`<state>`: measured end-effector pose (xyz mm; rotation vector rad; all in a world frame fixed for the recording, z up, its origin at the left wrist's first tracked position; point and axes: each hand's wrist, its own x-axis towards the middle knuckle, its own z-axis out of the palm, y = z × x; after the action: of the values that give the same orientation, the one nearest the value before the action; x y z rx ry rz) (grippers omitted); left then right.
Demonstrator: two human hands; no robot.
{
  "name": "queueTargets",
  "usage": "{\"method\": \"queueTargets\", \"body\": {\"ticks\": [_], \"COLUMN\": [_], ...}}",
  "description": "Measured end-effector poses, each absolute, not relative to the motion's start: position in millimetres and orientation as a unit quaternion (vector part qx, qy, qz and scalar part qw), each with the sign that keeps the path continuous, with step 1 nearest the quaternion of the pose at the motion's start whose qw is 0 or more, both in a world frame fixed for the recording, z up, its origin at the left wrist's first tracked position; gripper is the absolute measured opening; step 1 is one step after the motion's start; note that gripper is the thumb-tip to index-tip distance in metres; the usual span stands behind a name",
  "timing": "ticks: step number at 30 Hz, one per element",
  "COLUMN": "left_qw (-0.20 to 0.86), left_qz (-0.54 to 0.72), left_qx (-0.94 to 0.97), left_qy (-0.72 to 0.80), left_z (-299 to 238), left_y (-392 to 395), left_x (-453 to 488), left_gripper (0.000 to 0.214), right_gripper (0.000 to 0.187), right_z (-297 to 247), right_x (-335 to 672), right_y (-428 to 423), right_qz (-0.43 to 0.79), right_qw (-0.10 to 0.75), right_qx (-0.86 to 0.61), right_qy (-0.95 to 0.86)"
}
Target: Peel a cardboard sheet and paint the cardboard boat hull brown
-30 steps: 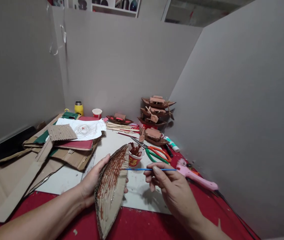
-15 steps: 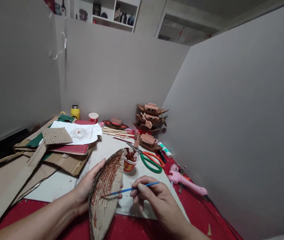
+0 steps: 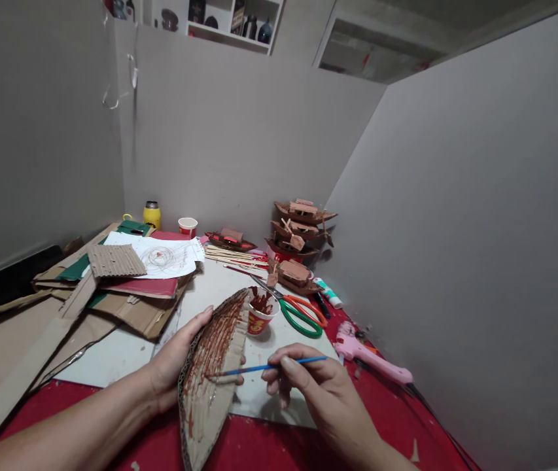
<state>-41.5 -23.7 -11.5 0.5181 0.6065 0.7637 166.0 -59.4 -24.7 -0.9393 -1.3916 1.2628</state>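
Note:
My left hand (image 3: pixel 173 363) grips a cardboard boat hull (image 3: pixel 217 366) from its left edge and from behind, with fingertips showing past the right edge. Reddish-brown paint streaks cover much of the hull's ridged inside; its right side and lower end are mostly bare. Pinched in my right hand (image 3: pixel 303 386) is a thin blue paintbrush (image 3: pixel 259 368), its tip touching the inside of the hull near the middle. Just behind the hull stands a red and white paper cup (image 3: pixel 261 322), its inner wall smeared with brown paint.
Green-and-orange-handled scissors (image 3: pixel 303 320) lie beside the cup. Several brown model boats (image 3: pixel 303 212) are stacked at the back. On the right lies a pink glue gun (image 3: pixel 371 356) with its cord. Cardboard pieces (image 3: pixel 136 314) and a drawn-on paper (image 3: pixel 161 255) are at left.
The brush tip has moved slightly up and to the right along the hull, and my right hand has gone a little rightward. The whole view has also shifted slightly.

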Motion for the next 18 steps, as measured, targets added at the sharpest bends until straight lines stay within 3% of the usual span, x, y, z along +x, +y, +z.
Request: {"method": "queueTargets", "body": {"ticks": [5, 13, 18], "left_qw": [0.846, 0.86, 0.852], "left_qz": [0.373, 0.333, 0.362], "left_qx": [0.247, 0.241, 0.243], "left_qy": [0.29, 0.302, 0.29], "left_z": [-10, -14, -12], "left_y": [-24, -23, -22], "left_x": [-41, -43, -42], "left_gripper": [0.045, 0.054, 0.045], "right_gripper": [0.021, 0.023, 0.022], "right_z": [-25, -24, -24], "right_x": [166, 172, 168], "right_y": [-62, -50, -60], "right_qz": [0.545, 0.441, 0.485], "right_qw": [0.464, 0.535, 0.498], "right_qx": [-0.379, -0.422, -0.401], "right_qy": [-0.587, -0.584, -0.597]}}
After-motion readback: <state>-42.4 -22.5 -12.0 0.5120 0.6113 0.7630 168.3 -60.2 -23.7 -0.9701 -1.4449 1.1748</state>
